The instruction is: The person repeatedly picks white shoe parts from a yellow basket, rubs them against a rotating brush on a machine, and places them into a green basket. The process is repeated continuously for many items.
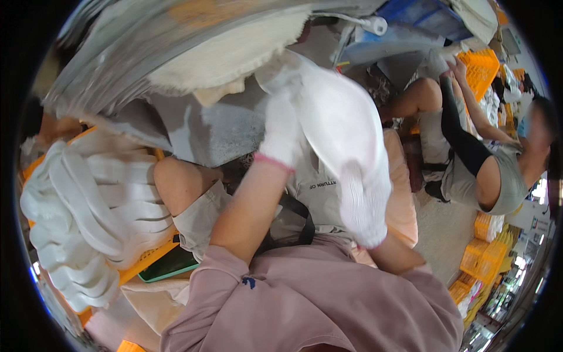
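Both my hands wear white knit gloves and hold one white moulded, cup-shaped piece (337, 111) in front of my chest. My left hand (280, 132) grips its upper left edge, close under a cream, frayed cloth disc (229, 56). My right hand (360, 205) holds its lower right edge. The piece hides most of my right fingers.
At my left, an orange crate (143, 258) carries a tall stack of similar white pieces (88, 211). A green phone (170, 267) lies by my knee. Another person (481, 164) sits at the right, reaching up to orange crates (481, 67). More orange crates (484, 258) stand lower right.
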A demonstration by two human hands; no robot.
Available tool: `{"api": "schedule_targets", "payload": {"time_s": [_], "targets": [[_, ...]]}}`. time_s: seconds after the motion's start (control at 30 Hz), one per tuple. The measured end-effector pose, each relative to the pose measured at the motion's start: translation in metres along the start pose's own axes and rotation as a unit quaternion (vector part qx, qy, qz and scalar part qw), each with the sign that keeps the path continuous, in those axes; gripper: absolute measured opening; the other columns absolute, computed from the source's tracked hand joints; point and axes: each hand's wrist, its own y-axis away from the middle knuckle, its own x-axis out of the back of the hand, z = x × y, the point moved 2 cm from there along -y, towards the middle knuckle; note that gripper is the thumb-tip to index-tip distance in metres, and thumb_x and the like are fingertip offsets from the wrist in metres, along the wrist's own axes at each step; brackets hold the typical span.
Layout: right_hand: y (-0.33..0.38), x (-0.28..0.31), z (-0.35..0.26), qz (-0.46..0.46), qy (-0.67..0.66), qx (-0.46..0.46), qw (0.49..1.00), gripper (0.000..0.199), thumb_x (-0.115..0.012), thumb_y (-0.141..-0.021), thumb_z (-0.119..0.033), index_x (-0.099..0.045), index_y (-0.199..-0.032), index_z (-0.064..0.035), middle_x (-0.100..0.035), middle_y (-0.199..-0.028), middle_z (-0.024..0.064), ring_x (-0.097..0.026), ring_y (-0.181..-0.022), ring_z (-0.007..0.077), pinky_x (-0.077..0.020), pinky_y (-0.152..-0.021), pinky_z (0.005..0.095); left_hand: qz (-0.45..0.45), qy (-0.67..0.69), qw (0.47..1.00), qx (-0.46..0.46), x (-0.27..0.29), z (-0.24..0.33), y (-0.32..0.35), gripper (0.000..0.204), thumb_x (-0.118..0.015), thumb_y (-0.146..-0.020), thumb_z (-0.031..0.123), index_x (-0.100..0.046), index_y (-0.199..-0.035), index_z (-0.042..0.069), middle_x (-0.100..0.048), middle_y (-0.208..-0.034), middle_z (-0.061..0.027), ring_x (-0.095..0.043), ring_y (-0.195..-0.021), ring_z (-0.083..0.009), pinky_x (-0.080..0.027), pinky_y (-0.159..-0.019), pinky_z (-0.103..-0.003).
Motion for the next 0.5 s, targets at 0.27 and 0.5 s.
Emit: {"api": "schedule_targets", "payload": {"time_s": [0.27, 0.5], "targets": [[-0.164, -0.093, 0.027, -0.073, 0.259, 0.374, 0.887, 0.024, -0.068, -0.088, -0.022, -0.064, -0.085, 0.0021, -0.067, -0.095, 0.0256, -0.068, -0.092, 0.0483, -0.0547, -0.078, 0.0597, 0.124, -0.724, 0.675, 0.068, 0.053, 0.149, 0.002, 0.082, -0.070, -0.100, 0.056, -0.053, -0.154, -0.004, -0.054, -0.162, -0.0171, -0.059, -0.139, -0.0277, -0.040, -0.120, -0.033], [-0.140, -0.101, 0.036, -0.186, 0.124, 0.065, 0.973, 0.050, -0.071, -0.092, -0.034, -0.066, -0.127, 0.0021, -0.070, -0.123, 0.0305, -0.070, -0.110, 0.0452, -0.0572, -0.097, 0.0497, 0.032, -0.297, 0.954, -0.009, 0.040, 0.071, 0.035, 0.033, -0.070, -0.098, 0.002, -0.067, -0.131, -0.001, -0.072, -0.115, -0.0058, -0.070, -0.098, -0.0144, -0.058, -0.086, -0.032]]}}
